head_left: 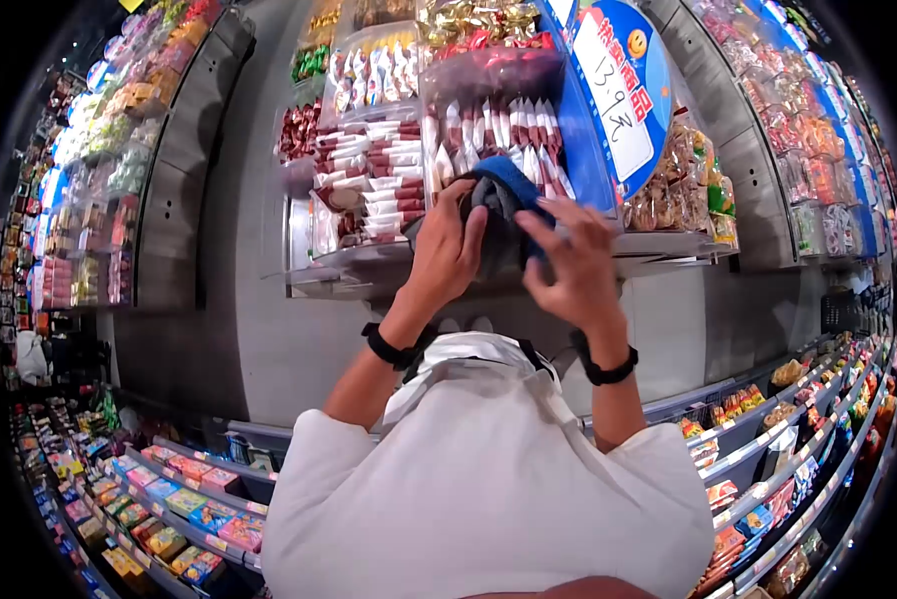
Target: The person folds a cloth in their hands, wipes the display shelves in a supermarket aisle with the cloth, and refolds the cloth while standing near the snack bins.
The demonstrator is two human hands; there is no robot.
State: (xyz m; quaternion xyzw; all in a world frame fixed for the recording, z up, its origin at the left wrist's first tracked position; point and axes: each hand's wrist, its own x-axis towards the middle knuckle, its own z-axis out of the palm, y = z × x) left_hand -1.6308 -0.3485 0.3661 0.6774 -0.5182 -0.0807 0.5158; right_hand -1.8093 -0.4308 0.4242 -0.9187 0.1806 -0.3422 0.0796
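My left hand [447, 243] is closed on a dark grey cloth [498, 222] with a blue edge, bunched up at the front of the candy display; its exact kind is hard to make out. My right hand [576, 262] is just right of the cloth, fingers spread and slightly blurred. Its fingertips are close to the cloth, and whether they touch it I cannot tell. Behind the cloth, clear bins hold red-and-white wrapped sweets [374, 180]. Both wrists wear black bands.
A blue price sign [616, 95] stands right of the bins, above bagged snacks [658, 205]. More candy stands line the left [119, 180] and right [818, 160]. Behind me, curved shelves carry boxed goods [209, 514] and packets [758, 519]. Grey floor [289, 354] shows between.
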